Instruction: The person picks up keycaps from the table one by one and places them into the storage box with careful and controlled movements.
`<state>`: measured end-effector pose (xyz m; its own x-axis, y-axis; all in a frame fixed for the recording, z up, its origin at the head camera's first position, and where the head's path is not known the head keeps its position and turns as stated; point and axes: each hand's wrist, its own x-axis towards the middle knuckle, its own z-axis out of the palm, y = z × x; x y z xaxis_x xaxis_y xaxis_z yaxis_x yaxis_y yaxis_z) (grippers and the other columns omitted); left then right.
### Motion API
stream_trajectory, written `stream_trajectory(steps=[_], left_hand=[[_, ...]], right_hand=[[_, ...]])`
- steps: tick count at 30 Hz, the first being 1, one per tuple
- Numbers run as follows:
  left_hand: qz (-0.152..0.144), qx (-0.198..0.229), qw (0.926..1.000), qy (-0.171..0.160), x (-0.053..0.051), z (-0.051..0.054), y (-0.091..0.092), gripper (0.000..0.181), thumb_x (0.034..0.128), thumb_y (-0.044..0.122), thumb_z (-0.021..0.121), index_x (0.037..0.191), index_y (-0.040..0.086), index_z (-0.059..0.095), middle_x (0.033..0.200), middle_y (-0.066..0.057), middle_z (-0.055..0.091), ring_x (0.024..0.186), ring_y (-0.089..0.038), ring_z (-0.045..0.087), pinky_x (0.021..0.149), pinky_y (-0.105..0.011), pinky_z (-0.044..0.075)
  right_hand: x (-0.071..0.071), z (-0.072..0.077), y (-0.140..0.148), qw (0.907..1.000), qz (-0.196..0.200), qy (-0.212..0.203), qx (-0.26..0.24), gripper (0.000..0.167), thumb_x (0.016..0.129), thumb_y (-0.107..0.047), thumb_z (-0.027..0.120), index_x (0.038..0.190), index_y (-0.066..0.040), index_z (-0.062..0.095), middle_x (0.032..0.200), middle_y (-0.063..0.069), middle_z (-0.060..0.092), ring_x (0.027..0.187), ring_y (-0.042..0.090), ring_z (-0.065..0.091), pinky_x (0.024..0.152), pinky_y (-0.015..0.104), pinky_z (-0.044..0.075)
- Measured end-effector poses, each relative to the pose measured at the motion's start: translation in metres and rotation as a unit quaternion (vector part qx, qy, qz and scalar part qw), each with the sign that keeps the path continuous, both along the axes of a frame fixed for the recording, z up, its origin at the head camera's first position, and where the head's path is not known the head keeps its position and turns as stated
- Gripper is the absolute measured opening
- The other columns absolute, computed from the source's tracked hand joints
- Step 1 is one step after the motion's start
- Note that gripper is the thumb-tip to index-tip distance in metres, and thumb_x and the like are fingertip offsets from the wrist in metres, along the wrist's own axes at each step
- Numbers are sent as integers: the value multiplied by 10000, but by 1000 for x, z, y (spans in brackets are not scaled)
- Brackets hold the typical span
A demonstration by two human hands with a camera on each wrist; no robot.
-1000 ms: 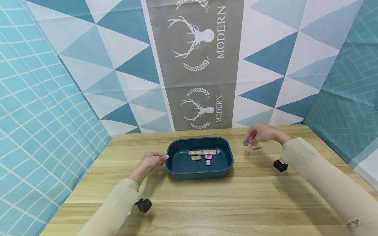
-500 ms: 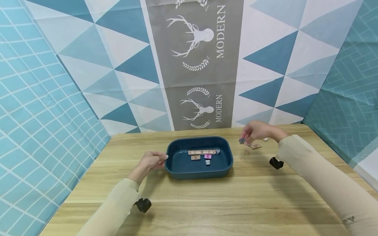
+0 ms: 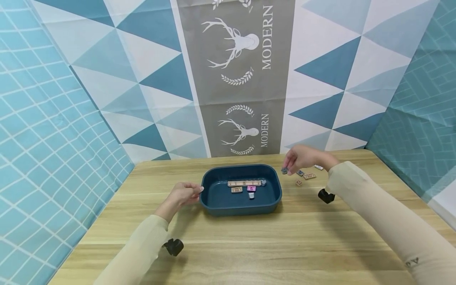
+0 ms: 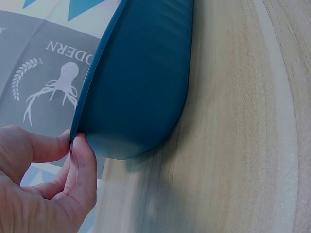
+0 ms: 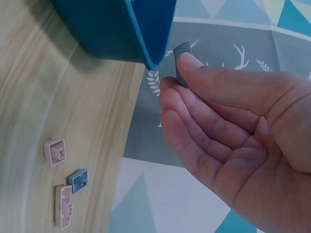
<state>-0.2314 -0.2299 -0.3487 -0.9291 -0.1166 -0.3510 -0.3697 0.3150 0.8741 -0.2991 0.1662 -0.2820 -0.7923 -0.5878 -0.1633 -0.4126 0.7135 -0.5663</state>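
Note:
My left hand [image 3: 184, 194] pinches the left rim of a dark blue plastic tub [image 3: 228, 212] between thumb and fingers. In the left wrist view the thumb and index finger meet on the tub's edge. A small grey-blue keycap [image 5: 181, 63] is pinched between the thumb and index finger of my right hand [image 3: 301, 157], just outside the tub's right rim. Inside the tub lie a long tan keycap [image 3: 244, 183], a shorter tan keycap [image 3: 236, 190], a pink keycap [image 3: 251, 188], a white keycap [image 3: 251, 195] and a grey keycap [image 3: 263, 182].
Right of the tub, loose on the wooden table [image 3: 228, 253], are a small tan keycap [image 3: 298, 182], a blue keycap [image 5: 78, 181], a longer tan keycap [image 3: 309, 176] and a white piece [image 3: 318, 167]. A patterned cloth wall [image 3: 246, 79] stands behind the table.
My right hand has moved left toward the tub, carrying the grey-blue keycap away from the loose keycaps and uncovering some of them. The left hand and tub stay put.

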Motion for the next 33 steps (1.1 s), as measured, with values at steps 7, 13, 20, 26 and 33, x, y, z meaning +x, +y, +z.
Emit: stream_trajectory(steps=[7,13,20,26,33], left_hand=[[-23,-14,10000,14,-1,1,1,291,953,104,587,1186,-70,584,919,-50,585,754,-89,569,673,-179,559],[-29,4,10000,43,-1,0,1,299,949,97,591,1195,-73,584,928,-51,594,750,-84,573,688,-186,567],[-44,5,10000,36,-1,0,1,293,946,100,596,1182,-74,586,897,-36,585,728,-77,568,698,-198,571],[-78,52,9999,83,0,0,0,297,939,93,606,1176,-85,585,881,-37,591,721,-79,572,701,-203,572],[-75,60,9999,91,0,0,0,295,944,98,599,1177,-82,584,871,-27,593,703,-65,570,661,-171,554]], right_hand=[[-1,1,-4,10000,1,62,36,165,807,-33,736,958,6,684,875,94,710,766,106,630,738,266,569],[-3,0,-9,10000,-45,44,69,172,803,-32,741,963,0,688,879,94,713,764,107,635,739,265,571],[-5,-1,-15,10000,-3,61,64,161,797,-21,743,950,-10,695,868,85,713,754,106,636,743,272,576],[-7,-3,-21,10000,22,54,63,153,802,-29,744,948,-18,703,878,90,714,769,114,633,755,277,568],[-8,-4,-27,9998,162,24,133,149,812,-53,740,955,-27,707,898,91,718,778,109,636,745,281,566]])
